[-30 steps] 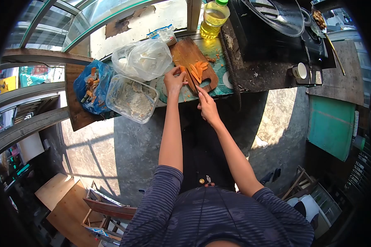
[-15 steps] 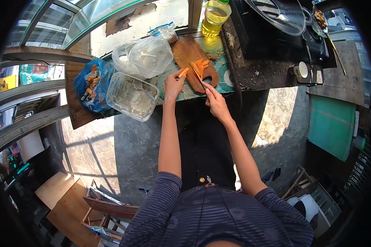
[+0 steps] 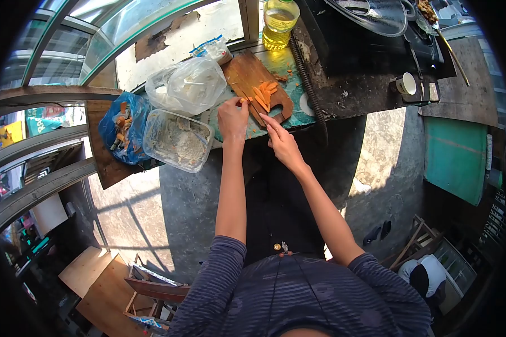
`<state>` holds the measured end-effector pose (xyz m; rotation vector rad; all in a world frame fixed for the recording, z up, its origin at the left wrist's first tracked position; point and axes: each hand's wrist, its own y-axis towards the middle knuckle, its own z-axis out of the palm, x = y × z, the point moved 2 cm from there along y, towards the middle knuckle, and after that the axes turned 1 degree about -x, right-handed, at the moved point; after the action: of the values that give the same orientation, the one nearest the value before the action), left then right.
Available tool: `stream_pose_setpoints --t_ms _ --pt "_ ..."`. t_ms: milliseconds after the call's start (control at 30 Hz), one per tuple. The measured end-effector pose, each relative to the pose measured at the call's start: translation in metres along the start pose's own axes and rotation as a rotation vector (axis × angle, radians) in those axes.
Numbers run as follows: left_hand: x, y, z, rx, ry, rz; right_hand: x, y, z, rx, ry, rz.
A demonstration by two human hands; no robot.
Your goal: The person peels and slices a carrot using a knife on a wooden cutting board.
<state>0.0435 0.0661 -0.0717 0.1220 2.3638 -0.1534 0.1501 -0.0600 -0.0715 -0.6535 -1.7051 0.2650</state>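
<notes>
A wooden cutting board (image 3: 246, 76) with a hole near its front end lies on the green tabletop. Orange carrot sticks (image 3: 264, 94) are heaped on its front half. My left hand (image 3: 233, 119) is closed at the board's left edge, its fingers pinching a carrot piece (image 3: 244, 100) that is mostly hidden. My right hand (image 3: 284, 145) grips a knife, its thin dark blade (image 3: 263, 117) pointing up and left over the board's front edge. Most of the handle is covered by my fingers.
Left of the board are a clear plastic bag (image 3: 194, 84), a plastic tub of whitish powder (image 3: 180, 140) and a blue bag of scraps (image 3: 121, 126). Behind stands a bottle of yellow oil (image 3: 279, 25). A black stove (image 3: 371, 56) and paper cup (image 3: 406, 84) are at right.
My left hand has turned inward, so the carrot piece now shows less. The knife in my right hand has drawn slightly away from the carrot sticks. The whole view has shifted a little.
</notes>
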Motion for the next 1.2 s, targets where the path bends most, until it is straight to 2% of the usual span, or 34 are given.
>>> stream_pose_setpoints --t_ms 100,167,367,467,567,767,867,967,1067,1167,1200 --pt "-0.003 0.001 0.001 0.011 0.024 0.017 0.002 0.001 0.006 -0.021 0.003 -0.019" --pt "-0.005 0.003 0.002 0.021 0.043 0.03 0.003 0.004 0.005 0.027 -0.02 0.063" --pt "-0.009 0.001 0.003 0.047 0.059 0.021 0.011 0.002 0.007 -0.055 -0.239 0.03" --pt "-0.009 -0.003 0.007 0.046 0.051 0.031 -0.001 0.007 0.011 -0.083 -0.34 0.078" --pt "-0.014 -0.003 0.011 0.04 0.033 0.019 -0.018 0.013 0.014 -0.132 -0.236 0.016" --pt "-0.007 -0.002 0.002 0.0 0.009 -0.047 -0.004 0.005 0.013 -0.089 0.119 0.037" --pt "-0.007 -0.005 0.004 -0.006 0.004 -0.051 -0.01 0.006 0.021 -0.086 -0.012 -0.019" --pt "-0.006 -0.004 0.004 -0.016 -0.011 -0.068 -0.004 0.002 0.025 -0.155 -0.335 -0.051" --pt "0.0 -0.006 0.005 -0.013 -0.016 -0.097 -0.016 0.004 0.039 -0.263 -0.489 -0.179" --pt "0.004 -0.008 0.004 -0.02 -0.021 -0.109 -0.031 0.014 0.044 -0.356 -0.573 -0.134" --pt "0.004 -0.008 0.004 -0.023 -0.022 -0.114 -0.028 0.014 0.041 -0.322 -0.603 -0.109"
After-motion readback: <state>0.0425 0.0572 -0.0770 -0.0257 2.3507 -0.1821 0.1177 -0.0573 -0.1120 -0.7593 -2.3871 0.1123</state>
